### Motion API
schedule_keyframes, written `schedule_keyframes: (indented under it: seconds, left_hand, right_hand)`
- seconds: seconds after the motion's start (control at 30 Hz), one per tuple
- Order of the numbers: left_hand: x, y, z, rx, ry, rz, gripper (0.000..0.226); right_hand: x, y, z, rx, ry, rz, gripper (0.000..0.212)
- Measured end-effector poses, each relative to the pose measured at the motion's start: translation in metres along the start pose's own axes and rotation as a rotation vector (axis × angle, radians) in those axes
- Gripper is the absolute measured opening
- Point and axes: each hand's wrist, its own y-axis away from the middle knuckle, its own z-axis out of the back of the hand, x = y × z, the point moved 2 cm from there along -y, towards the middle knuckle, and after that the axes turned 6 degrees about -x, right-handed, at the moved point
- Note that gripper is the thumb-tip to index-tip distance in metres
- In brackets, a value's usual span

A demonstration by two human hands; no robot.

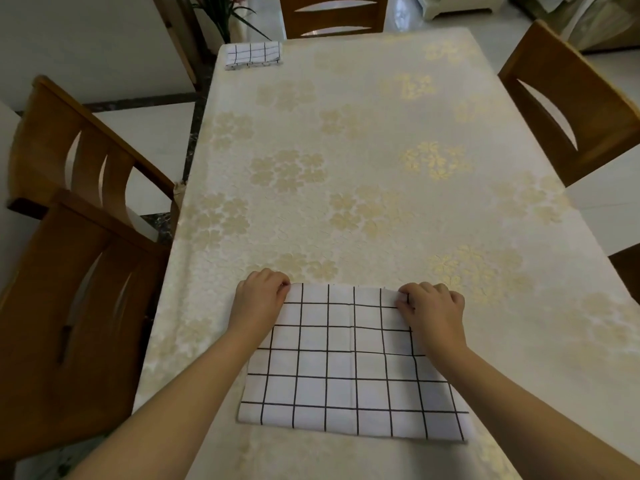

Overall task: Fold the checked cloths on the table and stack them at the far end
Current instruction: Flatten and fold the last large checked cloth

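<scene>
Head view: a white checked cloth [349,362] with thin black grid lines lies flat at the near end of the counter [363,161], which is covered by a cream tablecloth with pale gold flower clusters. The cloth's near edge looks doubled, so it appears to be folded over once, though the layers cannot be counted. Both hands sit at its far edge, one on each far corner. The left hand [261,294] has its fingers curled and pinched on the far left corner; the right hand [433,306] is likewise curled, thumb and fingers clamped on the far right corner. The two hands are well apart, with the full width of the cloth's far edge stretched between them, and both forearms run back along the cloth's side edges toward the camera, partly covering them.

At the far left corner of the counter lies a stack of folded checked cloths [253,55], well apart from the hands. Wooden chairs [79,188] stand along the left side, with others at the right side and at the far end. A green plant [221,13] stands beyond the far left corner.
</scene>
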Motion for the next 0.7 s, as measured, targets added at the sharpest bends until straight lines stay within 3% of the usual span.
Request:
schedule_keyframes:
  seconds: [0.33,0.5,0.6,0.7]
  left_hand:
    - [0.002,-0.004,-0.004,-0.021,-0.015,-0.053,0.009]
    - [-0.010,0.006,0.006,-0.099,0.038,-0.056,0.030]
    - [-0.031,0.032,0.011,-0.159,0.056,-0.166,0.037]
    - [-0.055,0.065,-0.003,-0.078,0.070,-0.301,0.039]
  right_hand:
    - [-0.006,-0.003,-0.002,-0.027,-0.013,-0.006,0.011]
    - [-0.001,0.011,0.002,-0.145,-0.032,0.023,0.044]
    - [0.020,0.043,0.004,-0.217,-0.089,0.100,0.045]
    - [0.050,0.079,-0.009,-0.148,-0.122,0.186,0.048]
